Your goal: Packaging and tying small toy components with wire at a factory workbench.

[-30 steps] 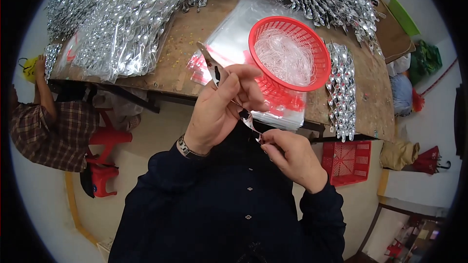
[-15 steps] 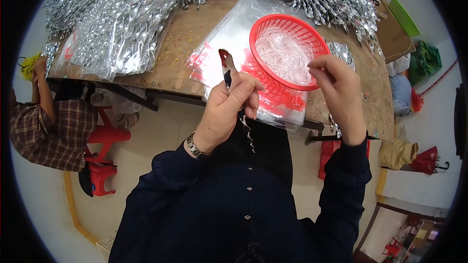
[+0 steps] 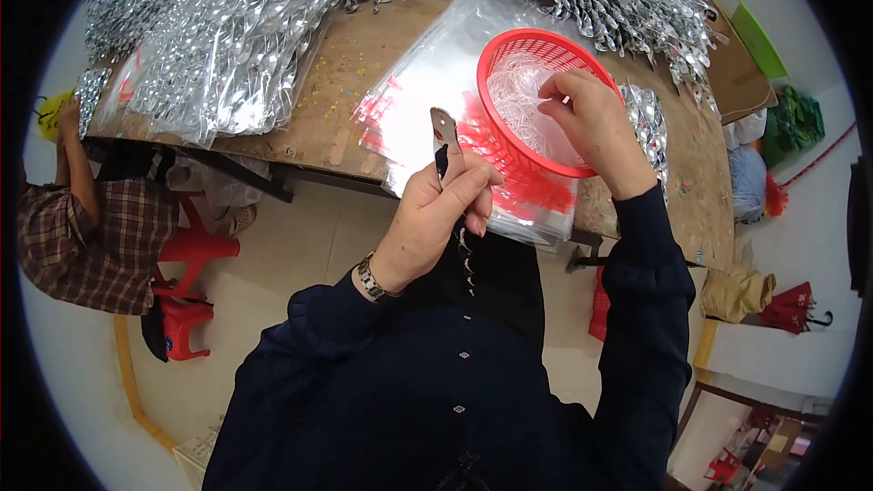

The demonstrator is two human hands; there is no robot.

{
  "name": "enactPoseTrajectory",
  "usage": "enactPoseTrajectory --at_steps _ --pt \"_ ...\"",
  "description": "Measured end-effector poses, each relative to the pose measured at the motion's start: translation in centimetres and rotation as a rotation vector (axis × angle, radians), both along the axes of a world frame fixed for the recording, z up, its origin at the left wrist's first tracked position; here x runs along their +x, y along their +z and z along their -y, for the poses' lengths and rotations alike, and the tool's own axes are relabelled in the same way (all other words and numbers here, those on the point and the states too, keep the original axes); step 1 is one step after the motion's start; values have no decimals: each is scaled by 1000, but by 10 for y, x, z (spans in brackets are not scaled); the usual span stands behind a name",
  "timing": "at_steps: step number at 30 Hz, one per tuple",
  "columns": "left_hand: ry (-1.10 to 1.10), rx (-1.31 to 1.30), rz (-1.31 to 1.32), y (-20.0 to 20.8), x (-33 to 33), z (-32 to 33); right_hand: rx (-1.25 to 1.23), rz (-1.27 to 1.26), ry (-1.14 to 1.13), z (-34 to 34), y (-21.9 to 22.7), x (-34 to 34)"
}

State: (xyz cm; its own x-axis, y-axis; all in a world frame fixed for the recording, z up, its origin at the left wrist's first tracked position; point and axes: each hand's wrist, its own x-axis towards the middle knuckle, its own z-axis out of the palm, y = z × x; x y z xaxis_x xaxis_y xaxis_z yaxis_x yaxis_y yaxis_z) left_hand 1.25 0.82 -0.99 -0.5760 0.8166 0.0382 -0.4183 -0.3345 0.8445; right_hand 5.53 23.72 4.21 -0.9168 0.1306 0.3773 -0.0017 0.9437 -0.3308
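My left hand (image 3: 427, 223) is closed on a twisted shiny silver strip (image 3: 445, 127). Its flat end, with a small hole, stands above my fingers, while the spiralled tail hangs below them. Over the red plastic basket (image 3: 523, 162) is my right hand (image 3: 596, 132), thumb and fingertips drawn together at the strings. A tangle of fine pale strings (image 3: 516, 95) fills the basket. Whether a string is pinched between my right fingertips is too small to tell. Clear plastic bags with red printed ends (image 3: 414, 95) lie flat under and beside the basket.
Bagged silver twists (image 3: 232, 55) lie left on the wooden table (image 3: 350, 68); loose piles of silver twists (image 3: 618, 0) line its far side. Another twist bundle (image 3: 646, 123) rests right of the basket. At the left, another person in a plaid shirt (image 3: 100, 241) sits near red stools (image 3: 191, 327).
My right hand has moved left and away from me, from beyond the basket's right rim to over the strings. My left hand, still holding the strip, has shifted slightly right.
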Motion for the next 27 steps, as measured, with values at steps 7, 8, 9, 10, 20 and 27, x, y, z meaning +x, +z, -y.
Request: enactPoseTrajectory --at_steps 7,8,9,10,20,27 --pt "25 -34 -7 1 -2 3 80 66 -6 -1 0 -10" --pt "25 -36 -7 1 -1 2 54 48 -4 -2 2 -8" --pt "26 -37 -6 2 -1 2 52 47 -5 -3 4 -7" --pt "26 -38 -6 3 -1 1 6 48 -11 -4 7 -6" --pt "34 -26 -29 7 -3 -2 -449 100 -130 -13 16 6" --pt "25 -13 -21 7 -3 -4 -603 49 -121 -7 25 10"
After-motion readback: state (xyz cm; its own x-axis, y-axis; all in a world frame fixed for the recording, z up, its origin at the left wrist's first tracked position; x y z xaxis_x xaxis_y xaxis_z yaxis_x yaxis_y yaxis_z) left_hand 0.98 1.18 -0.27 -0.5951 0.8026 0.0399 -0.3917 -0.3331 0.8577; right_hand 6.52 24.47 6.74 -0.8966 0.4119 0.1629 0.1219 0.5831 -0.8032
